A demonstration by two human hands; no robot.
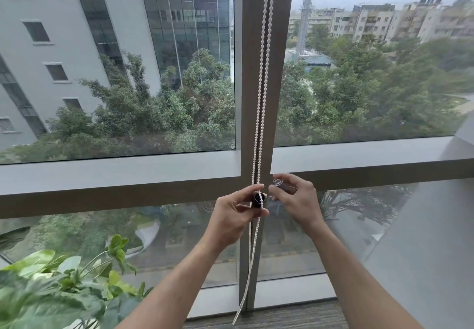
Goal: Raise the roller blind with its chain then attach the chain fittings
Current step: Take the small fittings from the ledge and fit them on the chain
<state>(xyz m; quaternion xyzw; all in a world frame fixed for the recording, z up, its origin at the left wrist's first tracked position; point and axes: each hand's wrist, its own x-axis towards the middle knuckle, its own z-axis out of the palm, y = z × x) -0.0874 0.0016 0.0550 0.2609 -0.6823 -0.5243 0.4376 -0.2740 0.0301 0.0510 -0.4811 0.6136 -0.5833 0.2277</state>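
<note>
We pinch small black cylindrical fitting (pixel 256 198) against white beaded chain (pixel 261 98) with left hand (pixel 232 213) at window mullion; right hand (pixel 295 198) grips clear ring-ended fitting (pixel 277 182). Risk: bead slips from fitting, or small part drops.

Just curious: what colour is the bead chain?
White bead chain, clearest in the head view.

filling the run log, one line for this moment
left hand: holds dark fitting on bead chain | right hand: holds second fitting
</note>
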